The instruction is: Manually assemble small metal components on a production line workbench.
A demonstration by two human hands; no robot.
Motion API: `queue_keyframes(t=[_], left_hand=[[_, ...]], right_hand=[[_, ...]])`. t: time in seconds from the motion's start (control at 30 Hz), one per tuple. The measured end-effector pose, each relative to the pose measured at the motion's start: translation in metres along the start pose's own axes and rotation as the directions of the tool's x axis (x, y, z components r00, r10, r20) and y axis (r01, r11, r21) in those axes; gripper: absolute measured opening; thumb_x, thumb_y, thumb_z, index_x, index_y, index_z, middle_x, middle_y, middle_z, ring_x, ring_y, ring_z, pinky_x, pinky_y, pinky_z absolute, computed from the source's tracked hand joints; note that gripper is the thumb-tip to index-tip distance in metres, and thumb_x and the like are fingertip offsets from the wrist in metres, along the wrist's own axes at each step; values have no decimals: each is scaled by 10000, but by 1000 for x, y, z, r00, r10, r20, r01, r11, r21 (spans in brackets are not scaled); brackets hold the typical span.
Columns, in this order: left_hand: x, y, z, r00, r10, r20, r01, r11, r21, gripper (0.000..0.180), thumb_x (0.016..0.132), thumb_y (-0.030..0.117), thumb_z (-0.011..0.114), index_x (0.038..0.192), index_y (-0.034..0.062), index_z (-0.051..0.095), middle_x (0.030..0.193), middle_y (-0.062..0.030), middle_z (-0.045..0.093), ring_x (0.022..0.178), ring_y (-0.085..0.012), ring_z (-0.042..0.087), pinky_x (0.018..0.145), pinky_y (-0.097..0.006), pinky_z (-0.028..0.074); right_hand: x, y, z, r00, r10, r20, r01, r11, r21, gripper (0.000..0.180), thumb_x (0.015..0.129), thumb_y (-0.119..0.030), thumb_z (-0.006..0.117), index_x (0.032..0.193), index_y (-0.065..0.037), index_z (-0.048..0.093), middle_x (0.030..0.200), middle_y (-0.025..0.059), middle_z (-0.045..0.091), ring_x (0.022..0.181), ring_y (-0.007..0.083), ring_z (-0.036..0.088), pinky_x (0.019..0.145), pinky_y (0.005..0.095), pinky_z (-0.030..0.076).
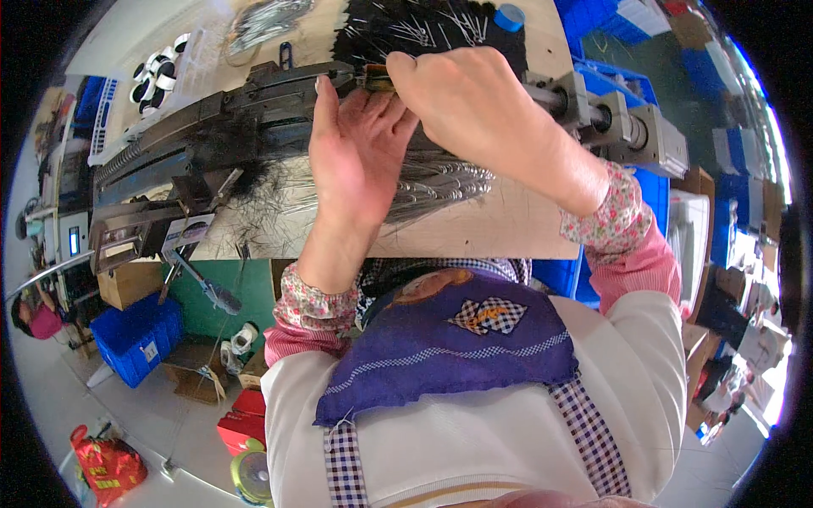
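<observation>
My left hand is palm up at the long metal bench machine. Its thumb stands apart and its fingers stretch toward a small brass-coloured piece on the machine; the fingertips are partly hidden. My right hand is closed beside that piece, back of the hand upward, its thumb next to the brass. What its fingers grip is hidden. Below my hands, a bundle of bent metal wires lies on the wooden bench. Looped wires rest on a black cloth beyond the machine.
A blue tape roll sits at the cloth's far right. A white basket and black-and-white spools stand at the far left. Dark loose bristles litter the bench. A metal-jointed arm juts over the near left edge. Blue bins stand right.
</observation>
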State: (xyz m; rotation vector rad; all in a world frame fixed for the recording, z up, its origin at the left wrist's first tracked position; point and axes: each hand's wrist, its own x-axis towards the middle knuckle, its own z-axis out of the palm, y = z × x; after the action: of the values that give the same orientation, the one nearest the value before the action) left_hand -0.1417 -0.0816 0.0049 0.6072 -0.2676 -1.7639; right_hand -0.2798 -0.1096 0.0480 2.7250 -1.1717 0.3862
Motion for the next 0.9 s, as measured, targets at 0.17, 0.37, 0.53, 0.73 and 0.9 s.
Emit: queue_keyframes(t=[0.17,0.37,0.53,0.73,0.9], left_hand=[[0,-19,-8,994,24,-103,-25,1000,-6,306,965,351,507,1071,65,531,1048,-61,569,1060,-189,517,1004,-360,383],[-1,-71,-31,999,8,-53,5,972,235,296,960,261,531,1145,30,530,1177,-42,537,1069,-136,493,953,-309,363],[-78,-24,-37,948,32,317,-150,924,353,458,923,195,553,1332,23,439,1415,-227,383,1337,-326,353,1133,-430,231],[-146,98,-194,575,630,522,571,-766,296,847,826,363,644,1488,70,204,1495,-341,91,1381,-506,139,1083,-603,192],[-231,172,-267,277,957,-88,779,-170,604,849,816,325,675,1466,42,207,1074,-296,620,943,-442,626,785,-493,510]], right_hand=[[-44,-3,7,995,99,-31,-85,952,294,251,794,-80,560,1011,-4,460,808,191,625,707,362,646,571,431,523],[-119,-15,68,888,288,358,-393,880,267,199,852,-191,573,957,-29,523,885,183,621,786,393,613,689,491,498],[-116,-15,84,887,307,345,-413,861,295,209,834,-214,598,913,-22,578,900,169,634,817,378,620,709,468,505],[-130,-9,74,883,387,265,-467,770,434,191,808,-140,636,938,-16,571,893,154,636,803,334,638,686,415,511],[-135,-8,36,863,503,52,-419,655,629,214,819,-109,674,975,-23,555,846,122,601,748,255,627,666,348,502]])
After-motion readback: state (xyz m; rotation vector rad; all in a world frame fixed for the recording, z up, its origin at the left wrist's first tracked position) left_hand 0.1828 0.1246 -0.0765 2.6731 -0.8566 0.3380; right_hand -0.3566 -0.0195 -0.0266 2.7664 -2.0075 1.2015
